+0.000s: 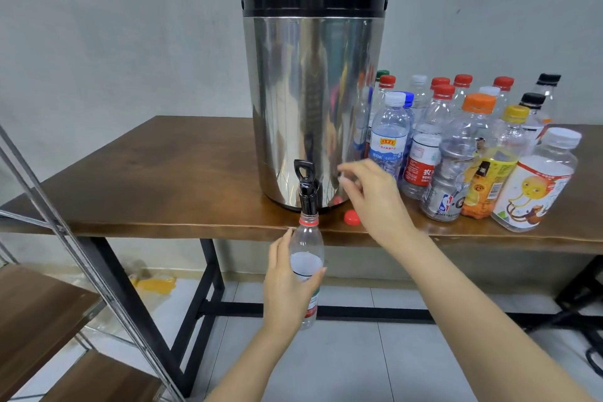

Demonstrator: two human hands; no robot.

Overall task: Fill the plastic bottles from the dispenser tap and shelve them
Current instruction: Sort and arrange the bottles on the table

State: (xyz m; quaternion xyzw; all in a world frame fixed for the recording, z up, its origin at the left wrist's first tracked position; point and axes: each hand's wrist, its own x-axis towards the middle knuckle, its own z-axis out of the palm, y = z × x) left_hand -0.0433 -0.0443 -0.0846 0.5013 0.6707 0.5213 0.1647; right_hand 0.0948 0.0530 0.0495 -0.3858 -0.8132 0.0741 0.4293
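A tall steel dispenser (pixel 313 101) with a black lid stands on the wooden table (pixel 156 179). Its black tap (pixel 306 186) juts over the front edge, lever upright. My left hand (pixel 287 284) grips a clear uncapped bottle (pixel 308 245) with a red neck ring, its mouth right under the tap spout. My right hand (pixel 368 192) hovers above the table just right of the tap, fingers loosely bent and holding nothing. A loose red cap (pixel 352 217) lies on the table below that hand.
Several empty capped bottles (pixel 473 147) crowd the table right of the dispenser. A metal-framed shelf unit with wooden boards (pixel 39 313) stands at lower left. A yellow spill marks the tiled floor (pixel 359 362) under the table.
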